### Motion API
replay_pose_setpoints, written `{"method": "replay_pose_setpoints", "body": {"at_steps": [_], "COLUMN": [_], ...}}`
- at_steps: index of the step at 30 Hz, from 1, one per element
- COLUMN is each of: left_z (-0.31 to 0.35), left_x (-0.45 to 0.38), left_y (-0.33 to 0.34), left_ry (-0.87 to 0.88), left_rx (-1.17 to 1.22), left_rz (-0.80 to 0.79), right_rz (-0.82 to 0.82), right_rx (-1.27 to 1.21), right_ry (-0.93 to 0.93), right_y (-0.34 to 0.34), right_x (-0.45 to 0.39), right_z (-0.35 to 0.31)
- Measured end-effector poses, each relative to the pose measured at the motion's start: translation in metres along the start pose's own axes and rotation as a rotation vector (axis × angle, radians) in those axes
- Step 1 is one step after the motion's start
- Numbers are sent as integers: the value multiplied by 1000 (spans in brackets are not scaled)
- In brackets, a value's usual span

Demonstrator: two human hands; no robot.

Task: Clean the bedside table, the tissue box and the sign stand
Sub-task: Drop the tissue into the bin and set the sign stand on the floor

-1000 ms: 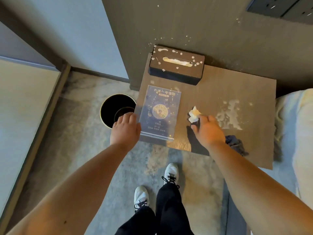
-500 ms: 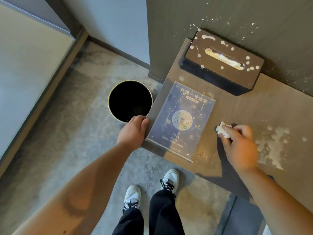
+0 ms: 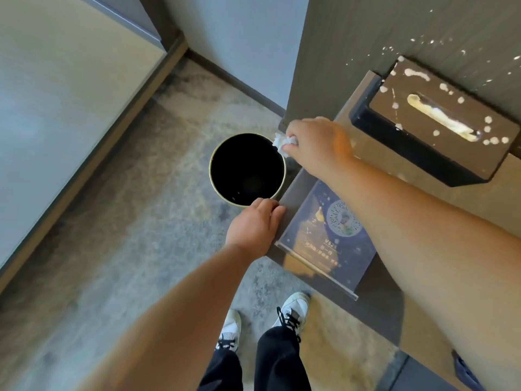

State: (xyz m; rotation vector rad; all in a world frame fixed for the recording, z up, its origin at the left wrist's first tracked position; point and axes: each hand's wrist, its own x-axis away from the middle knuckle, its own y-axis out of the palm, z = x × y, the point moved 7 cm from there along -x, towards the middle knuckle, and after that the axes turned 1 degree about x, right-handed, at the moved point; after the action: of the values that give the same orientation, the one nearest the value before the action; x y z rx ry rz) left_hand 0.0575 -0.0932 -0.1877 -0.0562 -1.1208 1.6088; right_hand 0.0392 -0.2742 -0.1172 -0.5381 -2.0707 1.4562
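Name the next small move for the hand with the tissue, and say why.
Probably open the right hand: its crumpled white tissue wad sits at the rim of the round black waste bin, while white splatter remains on the dark brown tissue box.

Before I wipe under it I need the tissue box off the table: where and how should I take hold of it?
Probably grip the tissue box across its short width, fingers on the dark long side walls, coming from above and the near side. The wall panel close behind blocks the back. Its top is spattered white around the slot, so the sides look cleaner to grasp.
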Motion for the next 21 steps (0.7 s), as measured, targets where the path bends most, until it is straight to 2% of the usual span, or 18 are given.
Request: {"method": "replay_pose_setpoints", "body": {"at_steps": [4,8,12,14,17,21], "left_z": [0,0,-1,0,0,0], "left_x": [-2,-2,-3,-3,-3,-3], "left_y": [-1,0,0,0,-1,-3], "left_ry": [33,56,37,30,26,17], "left_rx": [-18,-24,-9,-1,-7,-12], "left_rz": [-4,-11,-25,-37,-49,-48], "right_rz": [-88,-120,49,166,281,268], "right_rx": [96,8,-111,-110,-124,-222], "right_ry": [18,-6,6,97,338,649], "right_y": [26,30,0,-14,-19,10], "right_x": [-28,-21,7,37,104,197], "right_z": [-14,-12,10,34,78,115]}}
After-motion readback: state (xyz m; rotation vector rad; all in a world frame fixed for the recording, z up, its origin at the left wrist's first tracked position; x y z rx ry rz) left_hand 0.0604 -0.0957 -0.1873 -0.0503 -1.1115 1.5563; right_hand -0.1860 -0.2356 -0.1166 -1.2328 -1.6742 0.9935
